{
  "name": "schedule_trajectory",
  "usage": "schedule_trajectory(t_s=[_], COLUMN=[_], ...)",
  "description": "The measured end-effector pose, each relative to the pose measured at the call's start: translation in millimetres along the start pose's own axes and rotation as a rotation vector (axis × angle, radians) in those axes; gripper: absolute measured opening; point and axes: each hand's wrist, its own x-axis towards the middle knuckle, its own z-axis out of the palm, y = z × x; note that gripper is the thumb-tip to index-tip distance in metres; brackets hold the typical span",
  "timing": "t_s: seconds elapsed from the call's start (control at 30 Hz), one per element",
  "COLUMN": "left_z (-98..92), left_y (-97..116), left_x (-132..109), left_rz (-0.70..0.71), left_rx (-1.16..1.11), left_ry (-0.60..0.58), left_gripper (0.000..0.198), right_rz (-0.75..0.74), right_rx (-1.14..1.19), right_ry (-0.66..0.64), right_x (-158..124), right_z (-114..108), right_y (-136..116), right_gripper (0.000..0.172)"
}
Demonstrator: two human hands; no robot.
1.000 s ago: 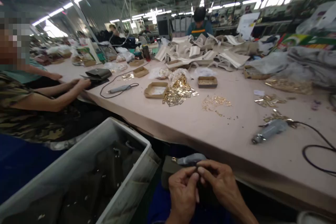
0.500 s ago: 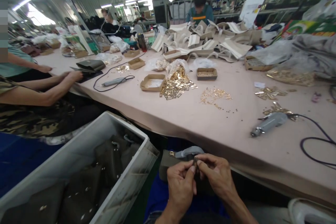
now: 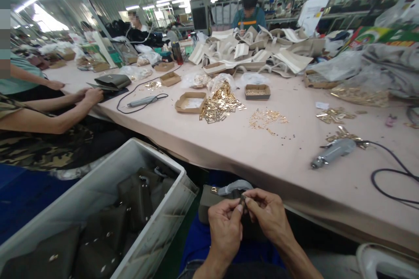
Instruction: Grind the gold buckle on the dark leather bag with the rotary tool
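Note:
A dark olive handbag (image 3: 207,205) rests on my lap below the table edge, with a gold fitting (image 3: 214,190) on it and a handle in grey wrapping (image 3: 234,186). Over the bag, my left hand (image 3: 225,226) is closed, thumb and fingers pinching a small dark piece (image 3: 242,201). My right hand (image 3: 269,212) pinches the same piece from the other side, its fingertips meeting those of the left. Fingers cover most of the piece, so I cannot tell its exact kind or whether it joins the bag.
A grey crate (image 3: 188,187) of dark bags stands at my left. On the table (image 3: 209,146) lie a corded electric screwdriver (image 3: 334,153), gold metal plates (image 3: 221,107), small gold parts (image 3: 268,118) and cardboard trays (image 3: 258,92). Co-workers sit at the left and across.
Both hands keep their pinch on the small dark piece, with only slight finger movement. The view has shifted a little; the bag stays on my lap.

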Motion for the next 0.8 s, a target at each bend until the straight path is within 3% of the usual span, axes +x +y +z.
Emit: schedule_trajectory(t_s=[0.2, 0.37, 0.57, 0.8], left_z=[-0.7, -1.1, 0.2, -1.5], left_y=[-0.1, -1.9, 2.9, -2.2], left_x=[-2.5, 0.4, 1.2, 3.0], left_rz=[0.092, 0.085, 0.090, 0.047], left_rx=[0.042, 0.033, 0.047, 0.079], left_ry=[-0.008, -0.003, 0.026, 0.009], left_gripper=[0.015, 0.016, 0.016, 0.020], right_rz=[-0.001, -0.014, -0.024, -0.011], right_rx=[-0.011, 0.006, 0.042, -0.015], right_ry=[0.035, -0.030, -0.018, -0.003], right_x=[1.8, -0.5, 0.9, 2.0], right_z=[-0.3, -2.7, -3.9, -2.2], right_y=[3.3, 6.2, 9.4, 6.2], right_gripper=[0.049, 0.034, 0.019, 0.032])
